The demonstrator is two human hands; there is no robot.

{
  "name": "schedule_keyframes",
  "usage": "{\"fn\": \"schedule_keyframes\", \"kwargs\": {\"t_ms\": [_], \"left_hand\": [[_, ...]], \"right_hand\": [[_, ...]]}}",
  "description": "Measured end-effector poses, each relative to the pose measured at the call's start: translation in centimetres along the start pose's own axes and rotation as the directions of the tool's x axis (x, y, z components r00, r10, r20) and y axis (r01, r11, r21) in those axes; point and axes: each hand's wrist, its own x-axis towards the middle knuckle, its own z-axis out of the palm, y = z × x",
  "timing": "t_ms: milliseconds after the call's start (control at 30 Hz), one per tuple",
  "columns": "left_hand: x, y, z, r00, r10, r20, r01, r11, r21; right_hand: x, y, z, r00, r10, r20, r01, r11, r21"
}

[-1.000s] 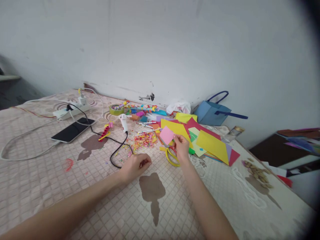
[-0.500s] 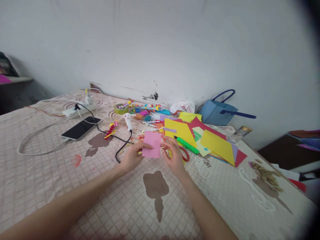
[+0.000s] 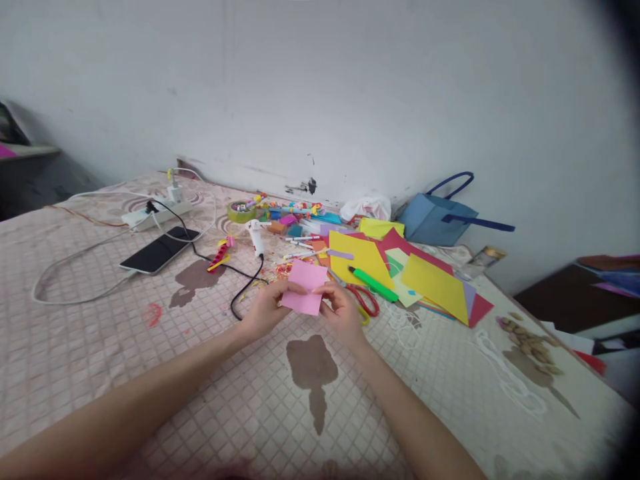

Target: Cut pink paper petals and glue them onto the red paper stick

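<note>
A small pink sheet of paper (image 3: 306, 272) is held up between my two hands above the table, with a faint crease across its middle. My left hand (image 3: 267, 305) pinches its left edge, thumb lying on the front face. On the opposite edge, my right hand (image 3: 343, 312) grips the paper between thumb and fingers. Just behind my right hand lie red-handled scissors (image 3: 369, 301), partly covered by it, and a green marker (image 3: 374, 285) with a dark tip.
Sheets of yellow paper (image 3: 435, 287) and other colours spread at the right, before a blue bag (image 3: 434, 220). A white glue gun (image 3: 256, 239) with a black cord stands behind my left hand. At left are a phone (image 3: 159, 251) and a power strip (image 3: 157, 215). Peanuts (image 3: 531, 345) lie far right.
My right hand has moved in from beside the paper to grip its right edge. The paper has tilted slightly and now shows a crease.
</note>
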Motion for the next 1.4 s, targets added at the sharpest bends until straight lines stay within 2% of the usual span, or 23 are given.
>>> {"fn": "schedule_keyframes", "kwargs": {"t_ms": [100,200,333,467,667,767,933,1100,1400], "left_hand": [[0.1,0.2,0.0,1.0,-0.023,0.006,0.023,0.999,-0.028],[0.2,0.2,0.2,0.999,-0.047,-0.015,0.045,0.992,-0.117],[0.4,0.1,0.4,0.993,-0.078,-0.083,0.057,0.972,-0.228],[0.4,-0.2,0.3,0.978,-0.161,-0.134,0.127,0.963,-0.236],[0.4,-0.5,0.2,0.97,-0.208,-0.127,0.186,0.969,-0.164],[0.5,-0.5,0.3,0.96,-0.266,-0.09,0.238,0.94,-0.244],[0.5,-0.2,0.4,0.909,-0.408,-0.086,0.36,0.872,-0.332],[0.3,0.1,0.6,0.895,-0.424,-0.138,0.355,0.866,-0.353],[0.2,-0.1,0.9,0.894,-0.417,-0.166,0.336,0.867,-0.369]], "right_hand": [[-0.2,-0.2,0.4,0.991,0.116,-0.074,-0.108,0.989,0.099],[-0.4,-0.1,0.8,0.962,0.245,-0.123,-0.218,0.955,0.201],[-0.7,0.1,1.7,0.932,0.336,-0.135,-0.288,0.914,0.285],[-0.8,0.2,2.4,0.907,0.403,-0.125,-0.337,0.87,0.36],[-0.9,-0.1,2.6,0.886,0.445,-0.13,-0.366,0.843,0.395],[-0.9,0.0,2.6,0.881,0.448,-0.154,-0.362,0.847,0.39],[-1.1,0.3,2.8,0.874,0.457,-0.166,-0.369,0.846,0.385],[-1.2,0.4,2.9,0.866,0.472,-0.164,-0.385,0.84,0.383],[-1.3,0.6,3.0,0.854,0.487,-0.18,-0.394,0.834,0.386]]}}
